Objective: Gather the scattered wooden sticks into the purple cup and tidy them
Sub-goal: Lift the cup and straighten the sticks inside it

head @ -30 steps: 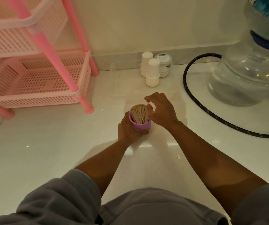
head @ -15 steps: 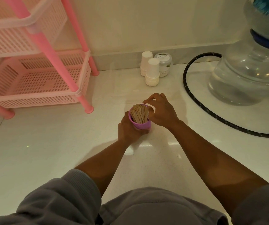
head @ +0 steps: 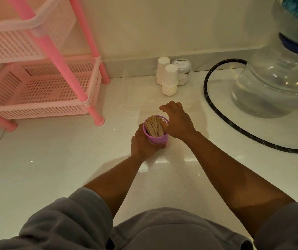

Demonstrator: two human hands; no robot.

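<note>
Many flat wooden sticks fill round purple cup; left hand grips cup; right hand touches sticks.

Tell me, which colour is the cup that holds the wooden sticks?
Purple cup, seen in the head view, the only one.

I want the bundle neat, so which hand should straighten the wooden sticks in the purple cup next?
Right. The right hand already sits at the purple plastic cup's rim, thumb against the wooden sticks, while the left hand grips the cup's side, steadying it.
</note>
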